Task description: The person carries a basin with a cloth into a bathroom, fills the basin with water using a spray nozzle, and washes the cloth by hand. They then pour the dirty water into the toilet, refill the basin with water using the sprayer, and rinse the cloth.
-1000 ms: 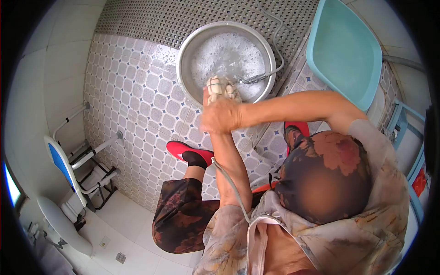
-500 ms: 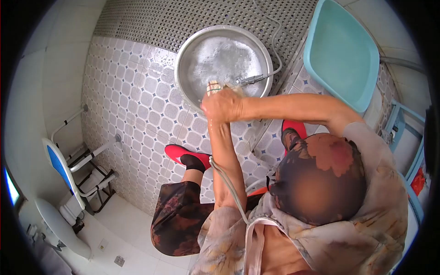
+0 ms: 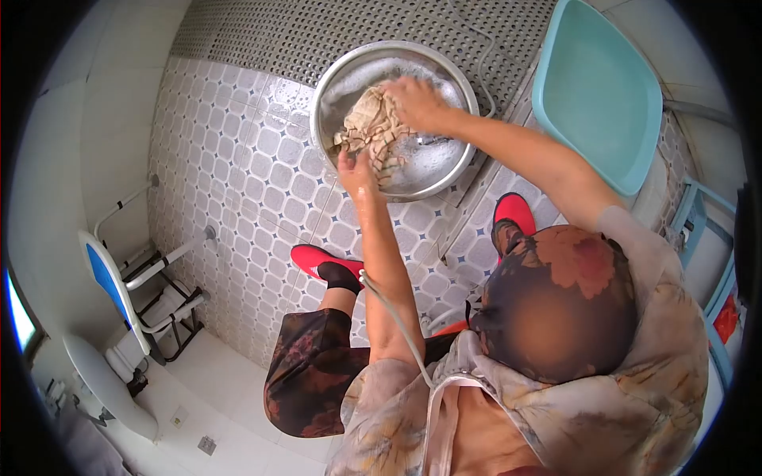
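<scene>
A wet, crumpled beige cloth [image 3: 369,119] with stripes along part of it lies in the metal basin [image 3: 327,151], which holds foamy water. My left hand [image 3: 358,176] is at the near edge of the cloth, its fingers apart. At the cloth's far right side is my right hand [image 3: 419,103], its curled fingers closed on the fabric. Part of the shower head [image 3: 432,140] shows in the basin, beside the cloth.
A turquoise tub [image 3: 542,95] leans at the right, near a blue frame [image 3: 687,208]. The hose [image 3: 486,79] runs over a perforated mat [image 3: 262,40]. On the left stands a blue and white folding seat [image 3: 107,266]. The patterned tile floor [image 3: 238,159] has wet patches.
The cloth was bunched between my joined hands at the basin's near rim. It now lies spread in the basin, and my hands have separated, the right one moving farther in.
</scene>
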A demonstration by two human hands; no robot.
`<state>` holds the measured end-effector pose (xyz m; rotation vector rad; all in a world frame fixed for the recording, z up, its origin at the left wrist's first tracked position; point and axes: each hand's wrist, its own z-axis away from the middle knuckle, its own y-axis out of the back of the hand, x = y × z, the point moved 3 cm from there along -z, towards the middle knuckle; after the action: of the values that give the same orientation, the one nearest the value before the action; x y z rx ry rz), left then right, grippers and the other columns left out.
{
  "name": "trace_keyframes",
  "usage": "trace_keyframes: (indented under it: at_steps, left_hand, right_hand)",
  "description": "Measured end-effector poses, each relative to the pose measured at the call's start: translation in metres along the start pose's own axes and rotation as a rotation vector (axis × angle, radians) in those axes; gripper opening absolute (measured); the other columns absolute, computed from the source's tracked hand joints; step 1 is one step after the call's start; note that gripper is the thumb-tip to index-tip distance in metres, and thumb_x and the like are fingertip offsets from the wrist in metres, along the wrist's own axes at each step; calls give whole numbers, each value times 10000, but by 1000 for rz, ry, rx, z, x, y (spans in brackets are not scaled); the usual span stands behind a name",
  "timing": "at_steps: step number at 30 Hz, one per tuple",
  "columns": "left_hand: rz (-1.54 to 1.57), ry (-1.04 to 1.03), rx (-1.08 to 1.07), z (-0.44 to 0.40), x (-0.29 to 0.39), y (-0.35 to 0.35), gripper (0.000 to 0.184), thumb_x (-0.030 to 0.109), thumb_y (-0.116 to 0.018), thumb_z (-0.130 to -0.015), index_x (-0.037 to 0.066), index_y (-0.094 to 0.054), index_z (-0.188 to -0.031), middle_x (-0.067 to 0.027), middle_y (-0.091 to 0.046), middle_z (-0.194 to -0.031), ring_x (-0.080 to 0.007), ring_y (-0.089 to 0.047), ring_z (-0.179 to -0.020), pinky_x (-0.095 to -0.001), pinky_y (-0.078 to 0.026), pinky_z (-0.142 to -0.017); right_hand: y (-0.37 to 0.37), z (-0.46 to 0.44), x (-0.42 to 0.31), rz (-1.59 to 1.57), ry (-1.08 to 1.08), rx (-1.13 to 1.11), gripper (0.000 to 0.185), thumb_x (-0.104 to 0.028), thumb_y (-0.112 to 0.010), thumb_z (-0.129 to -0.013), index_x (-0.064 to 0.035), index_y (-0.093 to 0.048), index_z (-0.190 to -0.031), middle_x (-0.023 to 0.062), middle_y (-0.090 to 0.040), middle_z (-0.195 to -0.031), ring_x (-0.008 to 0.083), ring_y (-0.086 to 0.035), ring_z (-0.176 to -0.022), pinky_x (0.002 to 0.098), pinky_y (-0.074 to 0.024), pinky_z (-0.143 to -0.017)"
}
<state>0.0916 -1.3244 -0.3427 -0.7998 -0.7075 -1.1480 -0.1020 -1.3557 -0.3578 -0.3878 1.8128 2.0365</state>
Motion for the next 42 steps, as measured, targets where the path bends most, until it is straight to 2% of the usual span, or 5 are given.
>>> trace_keyframes:
  at_steps: [4, 9, 17, 26, 42]
  left_hand:
    - [-241, -15, 149, 22, -5, -14, 702, 64, -625, -773, -18, -295, -1387, -179, -430, -1319, -234, -512, -1096, -325, -425, -906]
    - [5, 300, 147, 28, -1, -24, 797, 275, -614, -810, 65, -164, -1434, -212, -347, -1379, -359, -439, -1198, -466, -392, -956]
    - [486, 470, -327, -13, -23, -13, 571, 467, -495, -878, 69, -456, -1286, -142, -521, -1256, -323, -520, -1144, -501, -434, -957]
    - [562, 353, -272, 8, -23, -30, 484, 398, -437, -907, 56, -500, -1243, -156, -556, -1209, -319, -541, -1126, -493, -450, -952]
    - [-120, 290, 102, 33, 10, -23, 880, 288, -599, -808, 265, -21, -1471, -165, -218, -1456, -393, -307, -1282, -634, -266, -960]
  right_hand:
    - [12, 26, -12, 167, 178, -332, 700, -298, -690, -768, -295, -363, -1387, 150, -307, -1405, 398, -271, -1280, 572, -402, -928]
    - [-6, 1, 7, -145, -89, -175, 529, -262, -713, -735, -213, -545, -1235, 174, -464, -1320, 378, -517, -1098, 415, -449, -933]
    - [57, 67, -132, -832, 544, -266, 207, -219, -621, -685, -82, -608, -840, 141, -637, -799, 309, -635, -747, 404, -506, -686]
    - [43, 65, -146, -112, 608, -22, 274, -310, -541, -787, -66, -662, -797, 176, -654, -685, 322, -662, -633, 454, -515, -569]
    - [21, 23, -6, 335, 195, -369, 682, -388, -602, -827, -204, -299, -1410, 164, -326, -1387, 380, -384, -1225, 508, -408, -967]
